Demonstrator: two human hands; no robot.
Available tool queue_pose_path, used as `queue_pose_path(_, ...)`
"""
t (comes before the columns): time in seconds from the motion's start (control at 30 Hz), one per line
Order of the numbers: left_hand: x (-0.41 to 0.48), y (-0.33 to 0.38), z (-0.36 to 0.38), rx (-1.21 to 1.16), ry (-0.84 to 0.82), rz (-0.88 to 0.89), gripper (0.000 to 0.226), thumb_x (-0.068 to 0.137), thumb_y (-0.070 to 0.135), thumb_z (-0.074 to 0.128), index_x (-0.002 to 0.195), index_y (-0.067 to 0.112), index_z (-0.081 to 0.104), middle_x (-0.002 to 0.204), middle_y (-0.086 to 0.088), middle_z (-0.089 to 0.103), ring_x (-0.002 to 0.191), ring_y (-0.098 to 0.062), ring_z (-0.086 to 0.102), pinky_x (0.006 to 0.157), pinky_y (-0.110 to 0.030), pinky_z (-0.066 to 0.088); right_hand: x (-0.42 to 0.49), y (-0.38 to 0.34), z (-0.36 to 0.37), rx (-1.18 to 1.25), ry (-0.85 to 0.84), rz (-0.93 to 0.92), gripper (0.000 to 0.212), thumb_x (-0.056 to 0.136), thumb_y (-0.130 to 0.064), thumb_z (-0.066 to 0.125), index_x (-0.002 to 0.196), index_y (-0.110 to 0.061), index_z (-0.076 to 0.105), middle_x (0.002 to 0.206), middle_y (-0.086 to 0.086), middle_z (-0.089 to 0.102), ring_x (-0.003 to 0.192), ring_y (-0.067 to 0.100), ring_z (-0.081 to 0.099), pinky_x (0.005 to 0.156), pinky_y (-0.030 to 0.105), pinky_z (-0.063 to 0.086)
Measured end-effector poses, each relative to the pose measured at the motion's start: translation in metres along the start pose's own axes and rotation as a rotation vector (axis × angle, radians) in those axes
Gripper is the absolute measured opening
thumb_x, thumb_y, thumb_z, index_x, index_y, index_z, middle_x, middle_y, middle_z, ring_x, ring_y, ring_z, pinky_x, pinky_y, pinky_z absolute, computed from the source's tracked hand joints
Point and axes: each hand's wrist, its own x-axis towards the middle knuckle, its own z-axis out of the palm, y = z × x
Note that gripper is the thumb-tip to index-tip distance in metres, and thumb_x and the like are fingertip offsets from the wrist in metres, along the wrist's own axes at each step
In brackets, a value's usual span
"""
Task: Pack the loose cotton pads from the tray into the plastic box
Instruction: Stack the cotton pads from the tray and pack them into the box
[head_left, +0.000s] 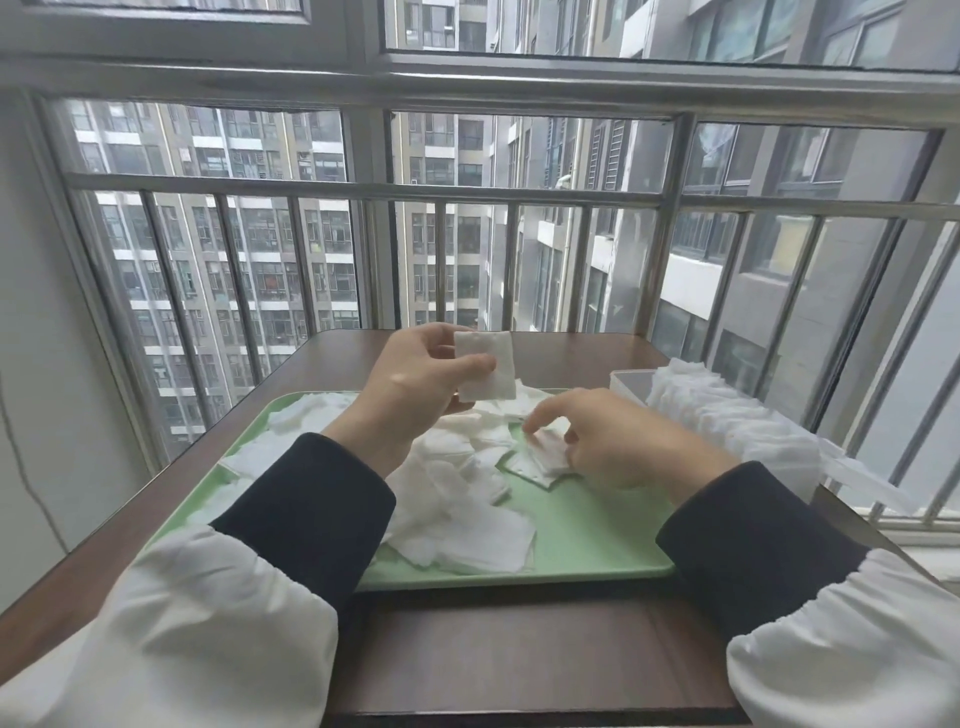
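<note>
Above the tray's (587, 525) far edge, the left hand (410, 384) is pinching a cotton pad (485, 364) upright between thumb and fingers; the right hand (613, 441) is gripping a loose pad (543, 454) with curled fingers on the tray's right half. The plastic box (628, 382) is sitting right of the tray, nearer that hand.

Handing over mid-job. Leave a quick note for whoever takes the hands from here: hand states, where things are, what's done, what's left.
Left hand: raised above the tray, pinching a small stack of pads.
Right hand: down on the tray, fingers on a loose pad; grip unclear.
Green tray: a pile of loose pads remains.
Plastic box, right of the tray: holds a long row of packed pads rising above its rim.
Left: box the held stack, then the rest.
</note>
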Motion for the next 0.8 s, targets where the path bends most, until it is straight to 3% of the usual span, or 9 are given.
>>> queue_pose_path(0.07, -0.001, 0.001, 0.0, 0.012, -0.002, 0.004, 0.016, 0.086, 0.009, 0.077, 0.099, 0.016, 0.071, 0.091, -0.003, 0.077, 0.082, -0.016, 0.076, 0.075, -0.031, 0.062, 0.0, 0.0, 0.001, 0.005, -0.04, -0.015, 0.064, 0.09, 0.002, 0.05, 0.139, -0.038, 0.051, 0.122, -0.019, 0.055, 0.109, 0.01, 0.052, 0.087, 0.024, 0.04)
queue_pose_path(0.13, -0.001, 0.002, 0.001, 0.018, -0.011, 0.013, 0.014, 0.087, 0.009, 0.076, 0.097, 0.017, 0.071, 0.084, 0.002, 0.077, 0.078, -0.012, 0.074, 0.072, -0.028, 0.06, 0.001, 0.001, 0.001, 0.016, -0.033, -0.031, 0.066, 0.089, -0.003, 0.055, 0.144, -0.036, 0.043, 0.131, -0.014, 0.057, 0.103, 0.01, 0.05, 0.086, 0.024, 0.04)
queue_pose_path(0.23, -0.003, 0.003, 0.002, 0.019, -0.007, 0.016, 0.013, 0.087, 0.009, 0.076, 0.095, 0.018, 0.071, 0.079, 0.006, 0.076, 0.075, -0.01, 0.073, 0.071, -0.027, 0.059, 0.004, 0.003, 0.0, 0.001, 0.028, -0.055, 0.065, 0.085, -0.009, 0.064, 0.143, -0.032, 0.044, 0.119, -0.01, 0.057, 0.092, 0.01, 0.048, 0.08, 0.022, 0.037)
queue_pose_path(0.3, -0.003, 0.003, 0.001, 0.022, 0.003, 0.014, 0.013, 0.087, 0.009, 0.076, 0.095, 0.019, 0.071, 0.08, 0.005, 0.076, 0.075, -0.01, 0.073, 0.074, -0.029, 0.059, 0.003, 0.003, -0.001, 0.005, 0.077, -0.075, 0.053, 0.083, -0.013, 0.067, 0.132, -0.031, 0.054, 0.106, -0.011, 0.058, 0.08, 0.004, 0.049, 0.072, 0.022, 0.037)
queue_pose_path(0.37, -0.003, 0.003, 0.001, 0.025, 0.012, 0.012, 0.013, 0.088, 0.01, 0.075, 0.096, 0.019, 0.071, 0.086, 0.001, 0.076, 0.079, -0.012, 0.073, 0.077, -0.031, 0.059, 0.001, 0.002, -0.002, 0.006, 0.117, -0.094, 0.02, 0.084, -0.019, 0.065, 0.1, -0.031, 0.065, 0.089, -0.013, 0.057, 0.077, 0.005, 0.051, 0.065, 0.021, 0.038)
queue_pose_path(0.43, -0.004, 0.003, 0.001, 0.026, 0.017, 0.009, 0.014, 0.088, 0.011, 0.076, 0.098, 0.019, 0.071, 0.092, -0.003, 0.077, 0.082, -0.014, 0.073, 0.08, -0.033, 0.059, -0.002, 0.001, -0.003, -0.02, 0.138, -0.107, 0.012, 0.083, -0.021, 0.061, 0.077, -0.031, 0.063, 0.082, -0.013, 0.055, 0.078, 0.011, 0.053, 0.063, 0.022, 0.042)
queue_pose_path(0.6, -0.003, 0.002, 0.001, 0.038, 0.028, 0.003, 0.013, 0.087, 0.012, 0.076, 0.098, 0.018, 0.071, 0.093, -0.004, 0.077, 0.086, -0.018, 0.074, 0.079, -0.033, 0.059, -0.007, -0.002, -0.008, 0.07, 0.194, -0.118, 0.011, 0.083, -0.018, 0.062, 0.081, -0.028, 0.065, 0.098, -0.009, 0.053, 0.091, 0.013, 0.055, 0.076, 0.027, 0.043)
queue_pose_path(0.7, -0.002, 0.001, 0.001, 0.027, 0.047, -0.006, 0.011, 0.088, 0.009, 0.075, 0.095, 0.016, 0.072, 0.09, -0.005, 0.075, 0.08, -0.014, 0.073, 0.075, -0.031, 0.063, -0.01, -0.009, -0.015, 0.245, 0.286, -0.138, 0.009, 0.081, -0.014, 0.063, 0.08, -0.022, 0.064, 0.105, -0.005, 0.066, 0.101, 0.017, 0.061, 0.086, 0.033, 0.05)
queue_pose_path(0.8, -0.003, 0.001, 0.001, 0.001, 0.053, -0.016, 0.009, 0.089, 0.007, 0.073, 0.095, 0.014, 0.073, 0.091, -0.007, 0.073, 0.077, -0.013, 0.072, 0.07, -0.03, 0.063, -0.011, -0.013, -0.02, 0.462, 0.377, -0.142, 0.008, 0.08, -0.007, 0.064, 0.081, -0.015, 0.066, 0.094, 0.0, 0.073, 0.086, 0.019, 0.067, 0.076, 0.036, 0.056)
